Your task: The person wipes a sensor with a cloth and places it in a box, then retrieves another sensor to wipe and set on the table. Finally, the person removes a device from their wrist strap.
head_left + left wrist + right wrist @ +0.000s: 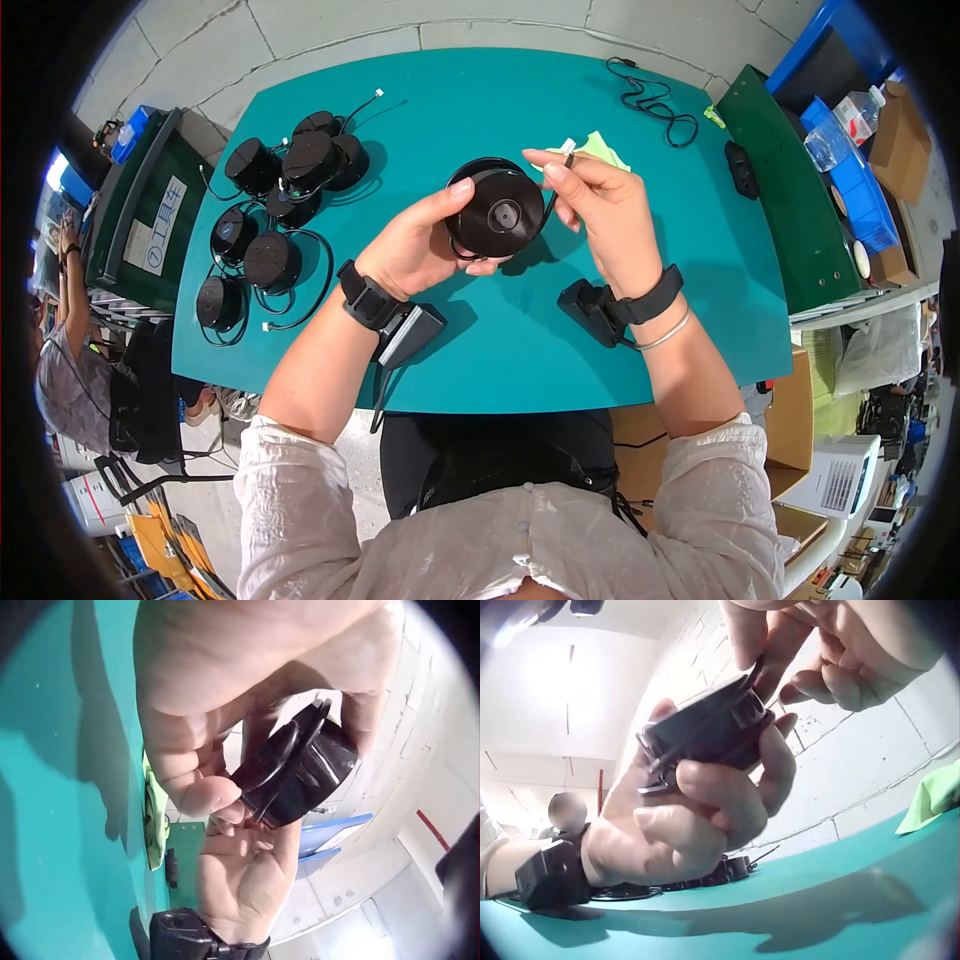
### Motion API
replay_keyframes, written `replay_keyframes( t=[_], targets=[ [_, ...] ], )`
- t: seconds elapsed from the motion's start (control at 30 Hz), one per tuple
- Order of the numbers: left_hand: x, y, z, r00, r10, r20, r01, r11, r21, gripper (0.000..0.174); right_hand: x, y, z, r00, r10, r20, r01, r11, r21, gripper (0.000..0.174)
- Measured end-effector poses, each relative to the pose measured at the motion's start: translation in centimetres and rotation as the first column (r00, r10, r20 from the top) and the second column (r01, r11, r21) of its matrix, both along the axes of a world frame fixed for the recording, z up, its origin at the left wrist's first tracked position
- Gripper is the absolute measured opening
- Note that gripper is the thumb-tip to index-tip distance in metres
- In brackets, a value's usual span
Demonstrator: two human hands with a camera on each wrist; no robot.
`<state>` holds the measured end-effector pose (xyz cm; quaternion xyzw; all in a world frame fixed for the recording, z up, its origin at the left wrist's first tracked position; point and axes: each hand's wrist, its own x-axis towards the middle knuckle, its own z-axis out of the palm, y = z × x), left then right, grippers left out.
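My left hand [412, 243] grips a black round puck-shaped device [488, 222] above the table, thumb on its upper edge and fingers beneath. The device is tilted, its flat face with a round centre toward the head camera. A black cable [550, 203] wraps along its rim, seen also in the left wrist view. My right hand [612, 208] pinches the cable between thumb and forefinger, close to its white plug [569, 146]. In the right wrist view the left hand's fingers [705, 796] curl under the device [705, 724].
Several similar black devices [272, 262] with cables lie at the table's left. A light-green cloth or paper [603, 151] lies behind my right hand. A black cord [650, 100] and a small black object [741, 169] sit at the right. Green cabinets flank the table [480, 375].
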<state>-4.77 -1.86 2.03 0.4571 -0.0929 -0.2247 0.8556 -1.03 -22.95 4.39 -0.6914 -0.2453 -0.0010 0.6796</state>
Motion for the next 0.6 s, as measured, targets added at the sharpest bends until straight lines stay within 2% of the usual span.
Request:
replay_keyframes(
  t=[0.03,0.07,0.1,0.17,0.23,0.3,0.43,0.5,0.53,0.6],
  targets=[
    [0.2,0.2,-0.1,1.000,-0.002,0.002,0.002,1.000,0.001,0.061,-0.3,0.1,0.4,0.995,0.040,-0.095,-0.034,0.998,0.060,0.023],
    [0.5,0.5,-0.2,0.997,-0.081,-0.011,0.081,0.996,-0.025,0.062,-0.5,0.1,0.6,0.979,0.084,-0.188,-0.062,0.991,0.122,0.022],
    [0.7,0.6,-0.3,0.987,-0.160,-0.023,0.159,0.986,-0.052,0.064,-0.6,0.1,0.6,0.979,0.083,-0.188,-0.060,0.991,0.124,0.022],
    [0.6,0.5,-0.2,0.984,-0.177,-0.031,0.175,0.983,-0.058,0.066,-0.5,0.1,0.5,0.967,0.161,-0.199,-0.129,0.978,0.164,0.021],
    [0.5,0.5,-0.1,0.980,-0.192,-0.040,0.190,0.980,-0.065,0.068,-0.5,0.1,0.5,0.966,0.174,-0.190,-0.144,0.976,0.164,0.020],
    [0.4,0.4,-0.1,0.980,-0.187,-0.067,0.181,0.979,-0.090,0.070,-0.6,0.1,0.6,0.966,0.187,-0.181,-0.158,0.974,0.161,0.021],
    [0.5,0.3,0.2,0.982,-0.149,-0.119,0.136,0.984,-0.111,0.072,-0.2,0.2,0.3,0.982,0.109,-0.152,-0.066,0.961,0.268,0.011],
    [0.5,0.1,0.5,0.997,-0.065,0.038,0.066,0.997,-0.026,0.075,0.6,-0.2,0.0,0.987,0.060,-0.149,-0.011,0.950,0.313,0.011],
    [0.4,-0.1,0.5,0.997,-0.070,0.039,0.071,0.997,-0.029,0.075,0.9,-0.3,0.0,0.987,0.055,-0.148,-0.006,0.950,0.311,0.011],
    [0.1,-0.4,0.4,0.997,0.017,0.081,-0.016,1.000,-0.014,0.078,1.3,-0.5,-0.1,0.983,0.108,-0.148,-0.047,0.929,0.366,0.009]
  ],
)
